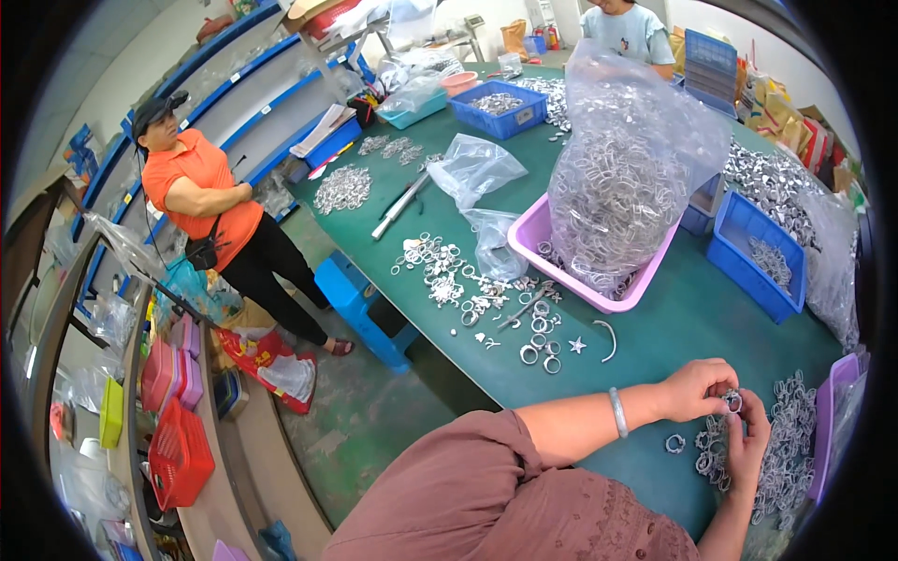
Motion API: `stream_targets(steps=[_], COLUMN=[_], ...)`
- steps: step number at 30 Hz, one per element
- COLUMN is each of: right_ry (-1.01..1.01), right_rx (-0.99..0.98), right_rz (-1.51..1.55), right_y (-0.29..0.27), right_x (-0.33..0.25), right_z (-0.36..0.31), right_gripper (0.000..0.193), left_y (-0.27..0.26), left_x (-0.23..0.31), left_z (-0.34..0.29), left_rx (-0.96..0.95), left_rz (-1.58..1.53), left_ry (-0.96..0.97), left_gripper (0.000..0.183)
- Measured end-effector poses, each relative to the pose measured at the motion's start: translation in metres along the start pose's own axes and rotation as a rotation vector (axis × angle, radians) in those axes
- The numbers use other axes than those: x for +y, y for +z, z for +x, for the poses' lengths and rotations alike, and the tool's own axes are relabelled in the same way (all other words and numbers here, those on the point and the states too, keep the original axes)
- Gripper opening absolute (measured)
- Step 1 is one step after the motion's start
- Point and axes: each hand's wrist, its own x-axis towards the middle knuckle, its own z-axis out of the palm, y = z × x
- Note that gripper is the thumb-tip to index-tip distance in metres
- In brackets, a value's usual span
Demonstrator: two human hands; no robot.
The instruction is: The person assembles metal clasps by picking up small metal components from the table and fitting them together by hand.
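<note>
Left hand (697, 388) and right hand (748, 439) pinching small silver ring (732, 401), shiny, round

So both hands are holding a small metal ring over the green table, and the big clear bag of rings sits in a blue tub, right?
Not quite. In the head view the clear bag of rings sits in a pink tub, not a blue one. The left hand and right hand do hold a small metal ring over the green table.

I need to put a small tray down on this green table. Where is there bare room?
Bare green table lies between the pink tub, the blue bin and the left hand. Crowded: loose rings left of the tub, and the ring pile by the right hand.
</note>
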Motion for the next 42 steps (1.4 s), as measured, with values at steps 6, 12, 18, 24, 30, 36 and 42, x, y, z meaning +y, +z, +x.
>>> stream_targets(steps=[6, 12, 18, 24, 30, 36, 42], right_ry=[-0.03, -0.065, -0.035, -0.092, -0.104, -0.078, -0.072], right_rx=[0.001, -0.015, 0.017, 0.023, 0.002, 0.002, 0.008], right_rz=[0.007, -0.057, -0.017, -0.089, -0.078, -0.053, -0.06], right_y=[-0.002, -0.005, -0.004, -0.005, -0.003, -0.002, -0.003], right_x=[0.009, 0.01, 0.016, 0.009, 0.005, 0.01, 0.017], right_z=[-0.002, -0.002, -0.004, -0.004, -0.001, -0.001, -0.005], right_gripper=[0.027, 0.026, 0.026, 0.026, 0.025, 0.024, 0.027], left_y=[-0.003, -0.001, 0.001, 0.0, 0.002, -0.001, -0.002], left_x=[0.0, -0.001, -0.006, -0.007, -0.009, -0.004, -0.005], left_z=[0.0, -0.001, -0.001, 0.0, -0.001, -0.003, -0.004], left_rx=[-0.023, -0.013, -0.005, -0.017, -0.001, 0.02, 0.004], left_rz=[0.063, 0.041, 0.034, 0.049, 0.028, 0.076, 0.094], left_ry=[0.057, 0.051, 0.049, 0.079, 0.083, 0.076, 0.085], left_gripper=[0.023, 0.024, 0.025, 0.025, 0.024, 0.024, 0.025])
